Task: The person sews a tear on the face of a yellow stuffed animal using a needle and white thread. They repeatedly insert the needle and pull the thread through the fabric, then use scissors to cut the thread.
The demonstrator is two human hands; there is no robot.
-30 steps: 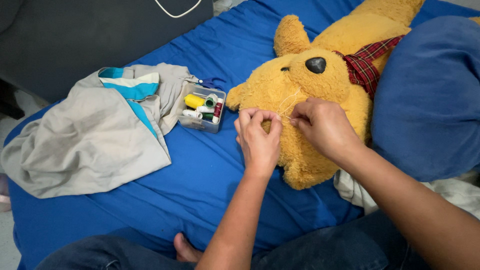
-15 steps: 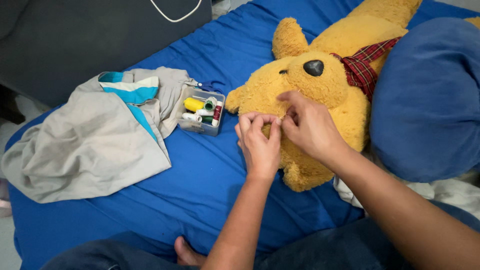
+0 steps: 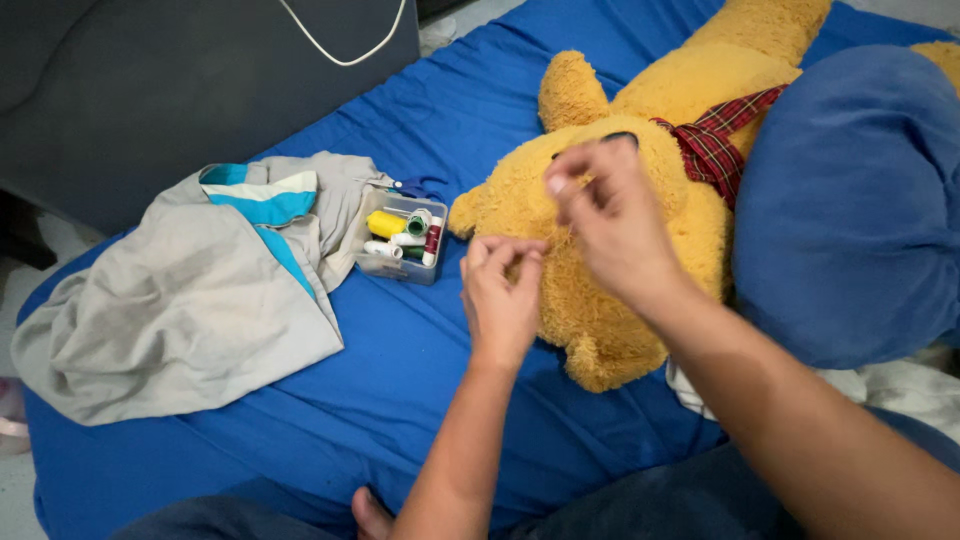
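Soft even indoor light, faint shadows, raised hand blurred (motion), sharp elsewhere

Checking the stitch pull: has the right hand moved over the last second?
Yes. The right hand rose from the bear's cheek to cover its black nose.

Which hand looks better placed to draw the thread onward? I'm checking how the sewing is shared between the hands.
Probably the right hand: it is raised over the teddy bear with fingertips pinched, while the left hand pinches the plush.
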